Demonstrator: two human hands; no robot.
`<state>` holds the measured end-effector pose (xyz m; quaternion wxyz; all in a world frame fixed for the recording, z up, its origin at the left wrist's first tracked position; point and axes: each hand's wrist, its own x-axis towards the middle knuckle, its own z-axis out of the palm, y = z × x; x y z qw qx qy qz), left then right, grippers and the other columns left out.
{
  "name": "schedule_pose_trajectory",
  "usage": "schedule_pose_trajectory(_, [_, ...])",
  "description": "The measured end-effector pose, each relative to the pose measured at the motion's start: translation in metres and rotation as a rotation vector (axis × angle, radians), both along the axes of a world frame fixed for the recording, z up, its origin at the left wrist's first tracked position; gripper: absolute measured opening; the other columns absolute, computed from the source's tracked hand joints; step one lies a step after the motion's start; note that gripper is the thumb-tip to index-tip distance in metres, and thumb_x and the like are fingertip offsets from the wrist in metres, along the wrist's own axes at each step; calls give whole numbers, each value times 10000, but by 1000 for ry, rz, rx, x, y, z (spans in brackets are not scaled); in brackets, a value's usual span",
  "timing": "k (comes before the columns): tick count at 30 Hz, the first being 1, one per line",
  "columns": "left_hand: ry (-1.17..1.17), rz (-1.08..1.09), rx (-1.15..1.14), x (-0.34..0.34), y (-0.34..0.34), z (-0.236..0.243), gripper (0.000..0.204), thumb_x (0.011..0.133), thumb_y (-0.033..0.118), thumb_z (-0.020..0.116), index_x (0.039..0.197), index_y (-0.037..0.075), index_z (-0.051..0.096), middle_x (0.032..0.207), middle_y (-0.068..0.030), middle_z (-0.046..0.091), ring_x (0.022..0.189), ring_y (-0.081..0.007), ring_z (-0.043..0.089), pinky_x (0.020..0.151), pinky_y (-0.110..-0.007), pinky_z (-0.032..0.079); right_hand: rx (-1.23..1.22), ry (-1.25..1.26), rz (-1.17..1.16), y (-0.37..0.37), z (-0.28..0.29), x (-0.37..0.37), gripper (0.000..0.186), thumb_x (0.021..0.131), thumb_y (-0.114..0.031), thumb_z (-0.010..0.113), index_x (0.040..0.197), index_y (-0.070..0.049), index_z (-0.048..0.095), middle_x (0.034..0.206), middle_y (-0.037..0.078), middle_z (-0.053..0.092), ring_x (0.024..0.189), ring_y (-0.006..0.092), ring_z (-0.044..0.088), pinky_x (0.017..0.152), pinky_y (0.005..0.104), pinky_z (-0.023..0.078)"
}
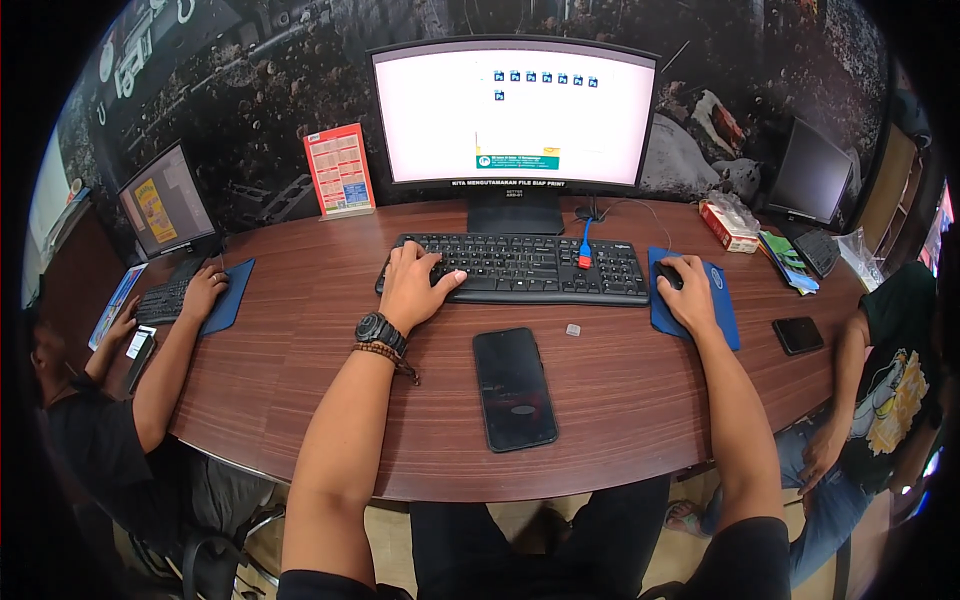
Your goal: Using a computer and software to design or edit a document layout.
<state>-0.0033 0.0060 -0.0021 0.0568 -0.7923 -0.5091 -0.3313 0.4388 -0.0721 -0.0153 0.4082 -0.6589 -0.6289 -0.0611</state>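
Note:
My left hand [412, 287] rests with its fingers spread over the left end of a black keyboard [540, 272]. A watch and a beaded bracelet circle that wrist. On a blue mouse pad [725, 320], my right hand [692, 295] is curved over a black computer mouse [668, 274], partly hiding it. Behind the keyboard stands a lit monitor [430, 115] with a row of small icons and a green-yellow banner on its white screen. A blue cable [586, 232] with a red end lies across the keyboard. Between my forearms lies a dark smartphone [514, 390], near a small grey square piece [573, 330].
A red desk calendar [340, 170] stands left of the monitor. At left, a person [160, 400] works at another keyboard [165, 303]. At right are a box [728, 225], a second phone [798, 335], a dark monitor [812, 172] and a seated person [880, 380].

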Motion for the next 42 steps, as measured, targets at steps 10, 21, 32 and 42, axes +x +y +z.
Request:
schedule_pose_trajectory(10, [12,90,-29,1,-1,1,581,855,491,724,1139,-15,711,1140,-162,561,1099,-337,507,944,-454,456,29,-22,23,2,-4,3,336,819,-193,656,1127,-63,694,1177,178,587,1090,378,606,948,434,497])
schedule_pose_trajectory(21, [-3,85,-34,0,0,0,636,844,518,726,1160,-34,696,1141,-193,544,1103,-352,498,951,-465,460,14,-5,15,2,-2,2,338,818,-201,669,1120,-52,698,1179,181,588,1092,383,608,948,435,496])
schedule_pose_trajectory(32, [-2,99,-88,3,-3,1,665,853,539,709,1185,-37,682,1147,-201,540,1102,-356,495,957,-466,457,12,31,13,-3,7,-13,375,807,-221,703,1147,-64,689,1215,185,571,1151,395,570,982,454,471])
schedule_pose_trajectory(42, [44,133,-20,3,0,-6,582,897,501,660,1174,-10,685,1162,-219,537,1102,-380,483,957,-476,453,-46,-318,537,46,21,-178,297,927,-289,631,1167,-133,711,1285,178,544,1373,422,361,1149,520,292])
